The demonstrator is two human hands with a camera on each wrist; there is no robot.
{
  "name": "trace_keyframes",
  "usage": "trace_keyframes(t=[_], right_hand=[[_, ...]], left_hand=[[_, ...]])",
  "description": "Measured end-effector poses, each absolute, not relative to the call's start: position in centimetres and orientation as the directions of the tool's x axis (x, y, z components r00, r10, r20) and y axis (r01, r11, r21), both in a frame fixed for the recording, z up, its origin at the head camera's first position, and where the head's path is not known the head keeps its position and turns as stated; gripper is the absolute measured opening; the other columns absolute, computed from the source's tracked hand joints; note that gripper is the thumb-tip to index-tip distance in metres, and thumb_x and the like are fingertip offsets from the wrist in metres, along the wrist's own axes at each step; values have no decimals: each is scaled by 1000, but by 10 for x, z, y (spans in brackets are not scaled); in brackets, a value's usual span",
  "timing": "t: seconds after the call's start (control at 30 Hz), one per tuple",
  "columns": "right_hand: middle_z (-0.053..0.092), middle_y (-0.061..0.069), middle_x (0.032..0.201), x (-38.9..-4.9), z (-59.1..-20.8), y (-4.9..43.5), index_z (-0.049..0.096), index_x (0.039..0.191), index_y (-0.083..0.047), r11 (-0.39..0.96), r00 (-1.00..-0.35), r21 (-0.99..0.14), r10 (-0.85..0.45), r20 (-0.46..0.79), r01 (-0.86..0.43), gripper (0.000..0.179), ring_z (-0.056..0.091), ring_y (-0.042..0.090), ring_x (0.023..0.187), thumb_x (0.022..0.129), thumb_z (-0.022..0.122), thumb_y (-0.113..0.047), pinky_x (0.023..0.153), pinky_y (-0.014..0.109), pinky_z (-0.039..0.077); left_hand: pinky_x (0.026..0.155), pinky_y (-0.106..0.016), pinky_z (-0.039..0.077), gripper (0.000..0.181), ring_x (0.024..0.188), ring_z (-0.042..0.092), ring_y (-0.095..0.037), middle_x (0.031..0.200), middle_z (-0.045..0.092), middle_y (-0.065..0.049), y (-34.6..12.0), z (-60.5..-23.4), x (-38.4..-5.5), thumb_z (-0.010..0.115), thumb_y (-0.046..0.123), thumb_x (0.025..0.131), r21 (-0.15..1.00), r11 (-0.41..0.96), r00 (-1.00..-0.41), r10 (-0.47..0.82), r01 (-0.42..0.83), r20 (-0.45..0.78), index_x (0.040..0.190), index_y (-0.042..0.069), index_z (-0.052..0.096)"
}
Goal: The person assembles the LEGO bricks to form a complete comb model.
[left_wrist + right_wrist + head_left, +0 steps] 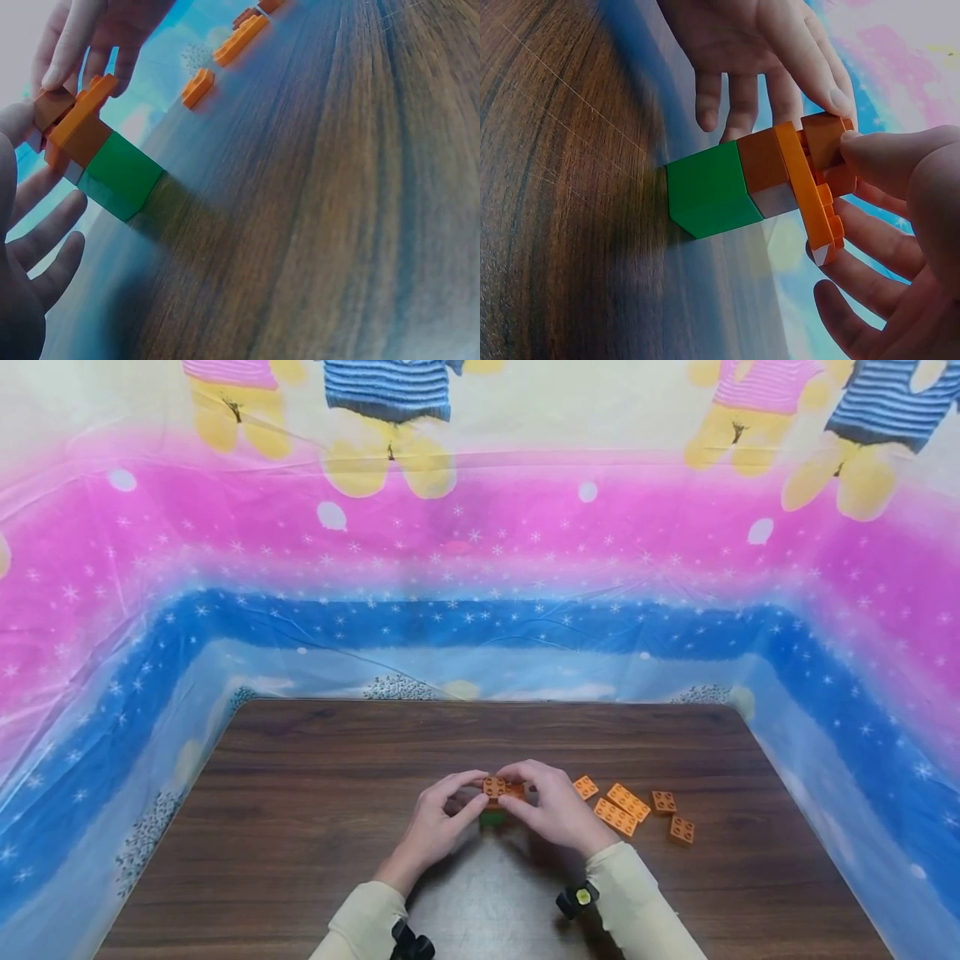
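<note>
Head view, nearest first: two pale sleeves point(645, 893) lead to two hands, each partly closed. Left hand point(435, 822) and right hand point(555, 806) both pinch the top brick point(825, 139) between thumb and forefinger, other fingers loosely spread in the wrist views. That brick tops a four-piece stack on the wood-grain table point(300, 760): one green block point(709, 191), one dark-orange brick point(763, 161), one bright-orange plate point(804, 184), then it, a gap showing beneath. Right of the hands lie five loose orange bricks point(616, 817): two eight-stud, three smaller. Beyond hangs one printed backdrop point(465, 527).
</note>
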State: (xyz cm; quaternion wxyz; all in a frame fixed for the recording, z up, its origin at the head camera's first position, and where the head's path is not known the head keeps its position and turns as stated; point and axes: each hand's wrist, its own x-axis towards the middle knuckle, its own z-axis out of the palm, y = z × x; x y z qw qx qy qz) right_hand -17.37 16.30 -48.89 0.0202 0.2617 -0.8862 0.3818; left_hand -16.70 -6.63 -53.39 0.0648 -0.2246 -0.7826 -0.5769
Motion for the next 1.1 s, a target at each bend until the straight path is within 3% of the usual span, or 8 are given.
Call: trace_keyframes(t=[0.37,0.63,0.93,1.1], right_hand=[[71,-5,119,-172,-488,162,71,128,-19,567,-869,-681,-442,223,-463,31,67,9,105,98,78,-24,93,45,59],[71,-6,118,-174,-487,161,71,128,-18,569,-866,-677,-448,220,-466,32,67,9,104,98,78,-24,92,42,59],[71,-6,119,-175,-488,162,72,128,-18,571,-868,-679,-448,214,-462,32,67,9,105,97,79,-23,92,42,59],[71,-6,118,-175,-486,161,72,128,-17,571,-866,-676,-450,218,-466,31,67,9,105,98,78,-21,91,42,59]], left_hand=[[83,-36,61,34,100,72,-22,122,72,-1,-68,-537,-167,70,24,103,874,248,-893,290,418,344,135,13,69],[83,-36,60,33,99,72,-24,123,73,-2,-68,-536,-167,71,24,103,884,241,-900,284,400,330,135,17,70],[81,-40,60,33,97,72,-28,121,73,-7,-67,-536,-166,73,13,100,880,213,-893,261,424,367,133,9,70],[82,-38,60,32,98,72,-25,121,73,-4,-68,-537,-167,72,17,101,877,220,-890,272,428,366,133,11,70]])
